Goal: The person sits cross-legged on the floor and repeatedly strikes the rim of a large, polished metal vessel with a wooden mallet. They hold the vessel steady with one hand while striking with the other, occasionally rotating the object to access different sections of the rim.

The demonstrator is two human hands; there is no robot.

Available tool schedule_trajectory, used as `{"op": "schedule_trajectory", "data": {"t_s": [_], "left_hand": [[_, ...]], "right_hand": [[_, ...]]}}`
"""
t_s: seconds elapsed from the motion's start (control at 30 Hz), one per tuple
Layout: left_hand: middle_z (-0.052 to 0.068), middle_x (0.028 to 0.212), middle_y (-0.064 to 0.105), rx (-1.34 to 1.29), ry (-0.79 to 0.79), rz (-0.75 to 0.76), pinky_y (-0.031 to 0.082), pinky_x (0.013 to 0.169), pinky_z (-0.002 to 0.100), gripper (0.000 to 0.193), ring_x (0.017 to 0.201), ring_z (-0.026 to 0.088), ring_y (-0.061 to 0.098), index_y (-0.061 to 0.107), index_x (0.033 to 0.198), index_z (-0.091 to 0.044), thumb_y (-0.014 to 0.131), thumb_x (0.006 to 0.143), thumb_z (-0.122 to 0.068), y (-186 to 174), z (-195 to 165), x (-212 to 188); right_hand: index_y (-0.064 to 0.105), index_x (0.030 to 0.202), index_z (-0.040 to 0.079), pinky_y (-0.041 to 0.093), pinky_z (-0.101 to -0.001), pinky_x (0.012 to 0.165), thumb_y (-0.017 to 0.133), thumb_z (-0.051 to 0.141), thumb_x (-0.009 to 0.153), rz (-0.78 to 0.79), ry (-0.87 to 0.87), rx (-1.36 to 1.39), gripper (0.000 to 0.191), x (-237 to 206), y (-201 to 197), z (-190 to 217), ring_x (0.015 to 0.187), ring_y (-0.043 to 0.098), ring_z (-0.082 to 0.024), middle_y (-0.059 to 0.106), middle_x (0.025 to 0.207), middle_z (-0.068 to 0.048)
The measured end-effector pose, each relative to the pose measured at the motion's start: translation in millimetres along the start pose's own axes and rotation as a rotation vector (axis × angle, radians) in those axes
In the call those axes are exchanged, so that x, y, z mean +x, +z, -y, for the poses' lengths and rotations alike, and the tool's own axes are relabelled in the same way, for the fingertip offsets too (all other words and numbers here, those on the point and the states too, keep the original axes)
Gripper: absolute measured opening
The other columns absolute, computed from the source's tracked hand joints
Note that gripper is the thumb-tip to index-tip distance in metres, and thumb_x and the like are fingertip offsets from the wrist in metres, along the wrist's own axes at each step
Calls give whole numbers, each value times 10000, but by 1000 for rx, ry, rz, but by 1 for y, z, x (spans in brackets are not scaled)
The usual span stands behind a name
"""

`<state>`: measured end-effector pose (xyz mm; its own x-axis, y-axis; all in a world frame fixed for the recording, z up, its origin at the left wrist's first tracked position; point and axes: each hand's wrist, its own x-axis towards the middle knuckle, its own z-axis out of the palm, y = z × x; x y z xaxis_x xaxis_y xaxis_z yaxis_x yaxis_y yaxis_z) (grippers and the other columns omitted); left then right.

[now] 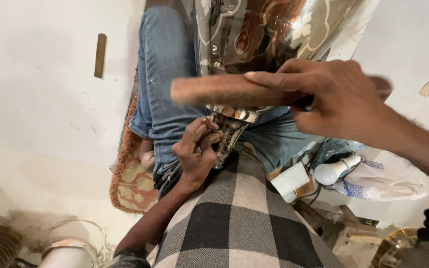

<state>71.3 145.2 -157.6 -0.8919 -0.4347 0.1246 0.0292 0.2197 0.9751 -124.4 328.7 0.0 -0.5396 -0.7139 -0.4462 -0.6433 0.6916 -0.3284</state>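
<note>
My right hand (341, 101) grips a brown wooden stick (224, 91), held level across the neck of a large shiny engraved metal vessel (269, 32). The stick looks blurred. My left hand (198, 149) is closed around the vessel's narrow silver-coloured foot (229, 131) and steadies it above my knee. A black, grey and white checked cloth (239, 218) covers my lap just below the foot.
A person in blue jeans (167, 74) sits close ahead on an orange-fringed mat (127, 183). A white light bulb (334, 169), a plastic bag (388, 183) and a small white box (290, 181) lie at the right. A small wooden piece (100, 54) lies on the pale floor.
</note>
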Motion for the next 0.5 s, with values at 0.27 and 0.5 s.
{"op": "schedule_trajectory", "data": {"t_s": [0.27,0.5], "left_hand": [[135,1071,724,-55,59,-22,664,744,254,233,878,188,788,622,1161,10,669,957,112,3,13,-9],[90,1008,753,-517,-425,-82,674,753,257,335,864,168,774,557,1235,-30,621,923,74,4,11,-8]], "right_hand": [[560,1417,419,496,-322,419,750,165,724,-37,-142,-267,763,12,-11,24,532,590,-153,723,1042,-24],[408,1552,496,522,-277,503,703,205,813,283,36,-424,847,14,-10,25,633,631,-126,699,1105,25]]}}
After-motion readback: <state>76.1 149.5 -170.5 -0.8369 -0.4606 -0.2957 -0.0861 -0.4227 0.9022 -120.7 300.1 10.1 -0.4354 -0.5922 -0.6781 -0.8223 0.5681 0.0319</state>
